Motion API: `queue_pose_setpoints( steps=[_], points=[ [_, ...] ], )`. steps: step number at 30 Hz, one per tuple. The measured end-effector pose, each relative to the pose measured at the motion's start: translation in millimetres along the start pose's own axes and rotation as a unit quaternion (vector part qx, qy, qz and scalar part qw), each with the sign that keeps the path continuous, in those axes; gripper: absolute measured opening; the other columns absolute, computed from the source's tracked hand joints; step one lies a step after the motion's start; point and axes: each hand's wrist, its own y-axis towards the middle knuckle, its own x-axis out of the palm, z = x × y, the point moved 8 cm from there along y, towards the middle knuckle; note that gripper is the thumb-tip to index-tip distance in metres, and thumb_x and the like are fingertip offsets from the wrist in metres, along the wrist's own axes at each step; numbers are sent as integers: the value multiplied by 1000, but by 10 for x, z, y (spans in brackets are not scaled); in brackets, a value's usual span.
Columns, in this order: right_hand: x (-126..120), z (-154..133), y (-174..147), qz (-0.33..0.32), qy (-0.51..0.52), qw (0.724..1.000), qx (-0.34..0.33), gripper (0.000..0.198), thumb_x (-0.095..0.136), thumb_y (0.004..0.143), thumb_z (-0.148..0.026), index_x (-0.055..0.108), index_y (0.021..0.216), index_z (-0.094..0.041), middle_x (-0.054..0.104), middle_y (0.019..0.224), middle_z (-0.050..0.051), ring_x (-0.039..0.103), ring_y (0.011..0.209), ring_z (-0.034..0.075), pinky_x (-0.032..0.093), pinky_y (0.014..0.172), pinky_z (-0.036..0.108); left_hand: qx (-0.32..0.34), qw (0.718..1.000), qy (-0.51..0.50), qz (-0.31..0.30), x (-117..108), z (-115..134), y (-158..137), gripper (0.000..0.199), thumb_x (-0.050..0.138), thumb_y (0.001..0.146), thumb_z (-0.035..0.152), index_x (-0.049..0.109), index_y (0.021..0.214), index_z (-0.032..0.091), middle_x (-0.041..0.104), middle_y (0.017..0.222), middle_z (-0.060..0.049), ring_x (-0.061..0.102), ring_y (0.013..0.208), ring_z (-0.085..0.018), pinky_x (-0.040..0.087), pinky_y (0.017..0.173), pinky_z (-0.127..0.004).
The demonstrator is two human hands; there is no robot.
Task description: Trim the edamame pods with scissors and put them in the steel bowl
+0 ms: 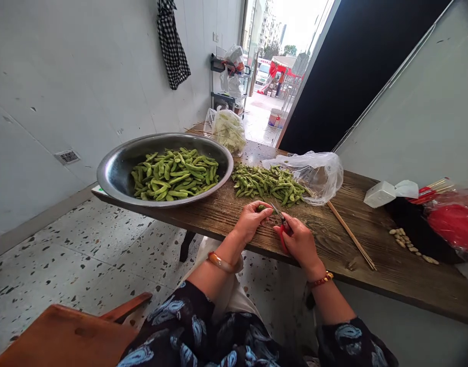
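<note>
Between the fingers of my left hand (251, 221) is a green edamame pod (261, 207), mostly covered by the fingertips. My right hand (301, 242) grips red-handled scissors (283, 235), whose blades point up and left, close to the pod. Both hands are over the front edge of the wooden table. Just beyond them lies a loose pile of edamame pods (266, 181). To the left, a wide steel basin (117, 171) holds a large heap of pods (176, 176).
Behind the pile lies a clear plastic bag (326, 173). Wooden chopsticks (352, 237), a white box (380, 194), peanuts (406, 242) and a red bag (456, 224) are on the table's right. A bag of pale shreds (229, 131) stands behind the basin. A wooden stool (73, 336) is lower left.
</note>
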Motion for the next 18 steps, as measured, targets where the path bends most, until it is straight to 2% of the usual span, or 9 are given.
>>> queue_pose_setpoints(
  steps=[8,13,18],
  points=[
    [2,2,-22,5,9,1000,-17,49,51,89,-49,58,126,-17,65,82,6,60,70,18,50,69,31,2,1000,5,-5,-7,-38,22,34,77,64,38,64,80,11,54,58,3,44,48,-5,30,45,-19],
    [1,10,-19,9,36,999,-20,48,52,89,-48,59,124,-17,69,98,11,64,83,21,51,76,34,22,998,67,1,14,-47,11,28,70,72,38,60,79,14,51,55,5,43,47,-6,31,45,-18],
    [-56,117,-17,45,53,997,41,49,52,87,-50,62,121,-15,70,89,9,63,72,20,51,69,33,21,1000,-14,12,-84,-6,56,24,62,76,37,52,76,15,61,74,-2,56,60,-10,47,58,-23]
  ],
)
